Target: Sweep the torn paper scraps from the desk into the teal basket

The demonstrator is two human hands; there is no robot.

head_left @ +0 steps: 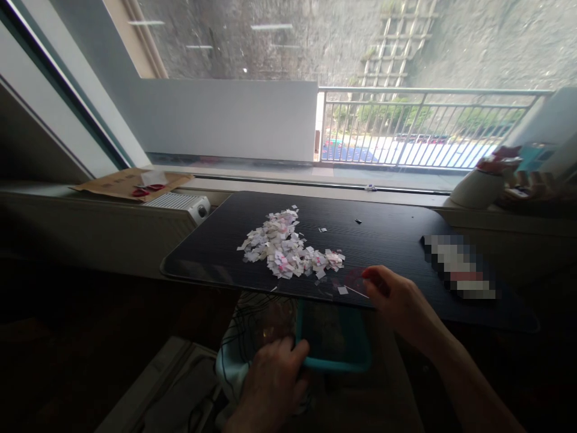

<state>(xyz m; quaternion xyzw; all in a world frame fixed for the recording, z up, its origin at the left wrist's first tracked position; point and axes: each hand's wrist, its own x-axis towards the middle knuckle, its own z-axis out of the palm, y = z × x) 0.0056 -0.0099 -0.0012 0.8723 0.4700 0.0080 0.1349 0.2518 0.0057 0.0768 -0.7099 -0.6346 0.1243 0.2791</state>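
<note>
The left hand (277,364) clasps the turquoise bin (338,364) while the right hand (396,296), its grip unclear, seemingly gathers paper scraps (283,248), calling for a steady bin.

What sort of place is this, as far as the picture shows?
Probably a room in a home or office, beside a large window: a dark table bearing paper scraps stands by the windowsill, and a metal railing shows outside.

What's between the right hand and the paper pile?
In the head view, a thin white strip and a reddish patch, too faint to identify, lie between the right hand and the pile; a white scrap lies nearby.
</note>
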